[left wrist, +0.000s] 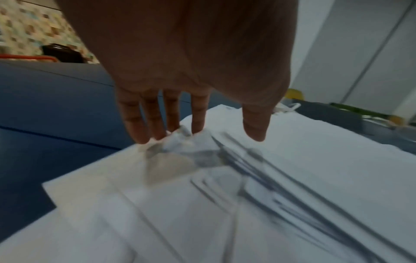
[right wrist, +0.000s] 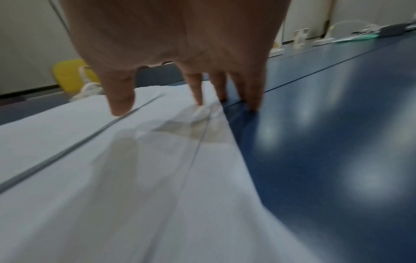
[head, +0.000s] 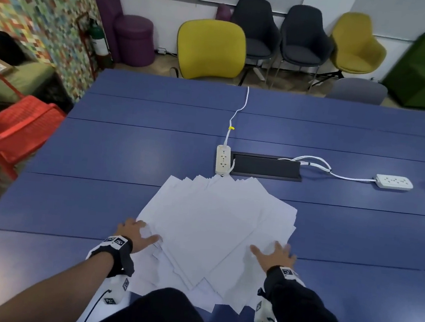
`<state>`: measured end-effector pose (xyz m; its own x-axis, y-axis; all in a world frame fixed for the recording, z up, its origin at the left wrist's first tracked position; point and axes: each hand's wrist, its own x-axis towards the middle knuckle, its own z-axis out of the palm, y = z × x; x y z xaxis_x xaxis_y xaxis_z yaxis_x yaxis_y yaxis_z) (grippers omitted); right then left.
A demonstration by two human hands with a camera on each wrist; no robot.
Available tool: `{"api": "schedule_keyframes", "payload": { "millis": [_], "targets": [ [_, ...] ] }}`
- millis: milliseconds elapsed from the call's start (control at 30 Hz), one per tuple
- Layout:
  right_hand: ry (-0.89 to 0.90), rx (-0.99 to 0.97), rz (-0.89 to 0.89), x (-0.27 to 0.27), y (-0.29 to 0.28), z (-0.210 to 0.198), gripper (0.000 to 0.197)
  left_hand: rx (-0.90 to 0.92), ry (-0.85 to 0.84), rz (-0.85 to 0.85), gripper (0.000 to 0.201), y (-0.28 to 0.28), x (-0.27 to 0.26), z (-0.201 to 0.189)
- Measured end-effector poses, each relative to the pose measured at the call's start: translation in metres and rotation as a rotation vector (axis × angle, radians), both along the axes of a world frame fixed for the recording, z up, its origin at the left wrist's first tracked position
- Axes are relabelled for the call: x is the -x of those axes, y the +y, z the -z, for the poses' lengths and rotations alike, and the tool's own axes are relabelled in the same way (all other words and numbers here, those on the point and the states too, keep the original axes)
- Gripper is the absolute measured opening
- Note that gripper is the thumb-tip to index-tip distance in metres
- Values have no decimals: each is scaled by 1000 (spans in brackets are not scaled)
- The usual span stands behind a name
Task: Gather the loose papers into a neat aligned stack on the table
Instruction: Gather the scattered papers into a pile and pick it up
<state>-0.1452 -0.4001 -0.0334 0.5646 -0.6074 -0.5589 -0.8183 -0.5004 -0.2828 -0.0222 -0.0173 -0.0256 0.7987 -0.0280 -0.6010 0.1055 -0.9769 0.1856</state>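
Observation:
Several white papers (head: pixel 210 223) lie fanned out in a loose overlapping pile on the blue table (head: pixel 128 152), their corners pointing different ways. My left hand (head: pixel 136 234) rests with straight spread fingers on the pile's left edge (left wrist: pixel 175 142), where the paper crumples a little under the fingertips. My right hand (head: pixel 273 255) lies flat with spread fingers at the pile's right edge (right wrist: pixel 202 110); its index touches the paper and the outer fingers (right wrist: pixel 253 105) touch the bare table. Neither hand grips a sheet.
A white power strip (head: pixel 222 159) and a black cable hatch (head: pixel 267 166) sit just behind the pile. A second power strip (head: pixel 394 182) lies to the right. Chairs (head: pixel 211 49) stand beyond the far edge; a red basket (head: pixel 18 130) is off the left side.

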Motion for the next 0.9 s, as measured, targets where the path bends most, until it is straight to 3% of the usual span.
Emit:
{"api": "schedule_keyframes", "payload": {
  "millis": [100,200,267,433,533,633,733,800,900],
  "targets": [
    [-159,-117,-103,-8,13,0,97,13,22,20,92,-13,2,-7],
    [-283,-63,82,-11,6,-5,89,9,-63,-84,76,-4,-5,-9],
    [-252,-23,138,-10,1,-5,85,48,-67,-113,79,1,-4,-4],
    [-267,-273,-88,-21,13,-2,87,136,86,69,85,-22,3,1],
    [-367,-202,38,-25,7,-2,85,131,87,32,66,-20,-5,4],
    [-302,-22,178,-15,-7,4,81,167,-3,-118,55,-4,-10,10],
    [-285,82,240,-4,-10,10,72,218,-16,-221,61,0,-8,10],
    [-267,48,215,-3,-6,11,69,270,25,-239,66,-6,-4,11],
    [-212,-141,-41,-15,15,9,76,354,114,-130,86,-24,3,18]
  ]
}}
